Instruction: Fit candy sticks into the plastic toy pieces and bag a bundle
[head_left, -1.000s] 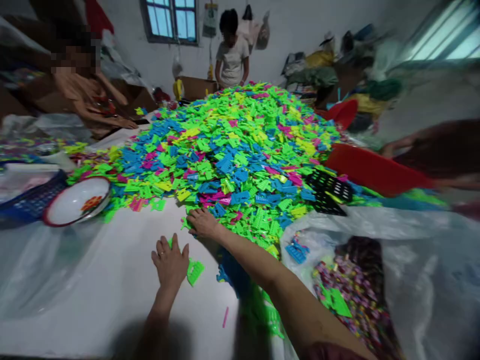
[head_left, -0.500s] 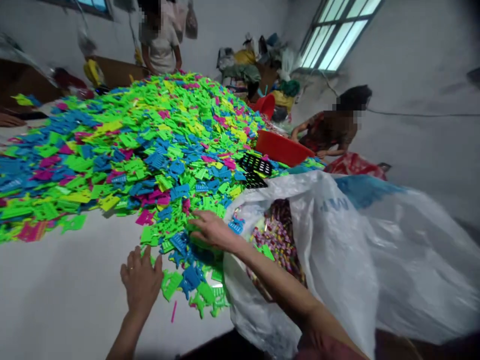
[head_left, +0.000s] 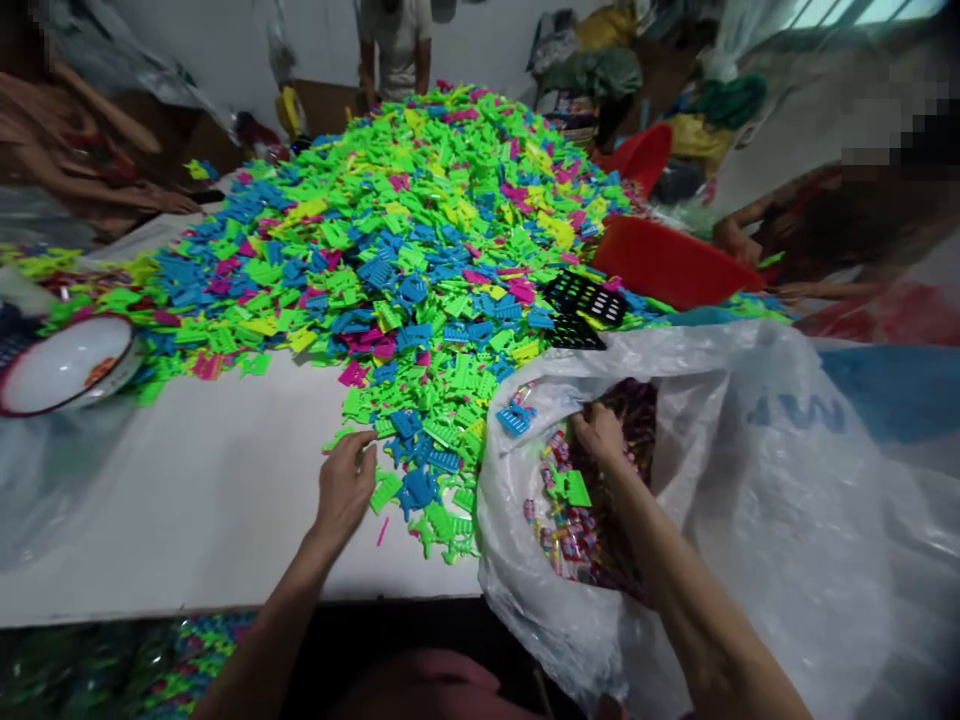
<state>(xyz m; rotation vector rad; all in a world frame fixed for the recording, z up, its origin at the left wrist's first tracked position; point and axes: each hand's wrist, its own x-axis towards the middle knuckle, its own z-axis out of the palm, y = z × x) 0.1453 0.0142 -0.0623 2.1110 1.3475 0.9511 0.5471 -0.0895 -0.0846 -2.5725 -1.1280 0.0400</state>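
Observation:
A big heap of green, blue, pink and yellow plastic pieces (head_left: 420, 220) covers much of the white table (head_left: 225, 480). At the near left edge of the heap is my left hand (head_left: 349, 480), fingers bent towards a green piece; whether it grips anything is unclear. My right hand (head_left: 600, 435) reaches into the mouth of a white plastic sack (head_left: 750, 430), over small wrapped pink and red items (head_left: 577, 535). Its fingertips are partly hidden. One green piece (head_left: 574, 487) and one blue piece (head_left: 515, 417) lie inside the sack's opening.
Black grid-like pieces (head_left: 585, 297) and a red basin (head_left: 667, 265) stand beyond the sack. A white bowl with a dark red rim (head_left: 75, 365) is at the left. People are at the left, the far side and the right. A thin pink stick (head_left: 383, 531) lies near my left hand.
My right hand has left the heap and moved into the sack. My left hand's spread fingers have drawn closer together. The view has turned, bringing the bowl and the person at the left into sight.

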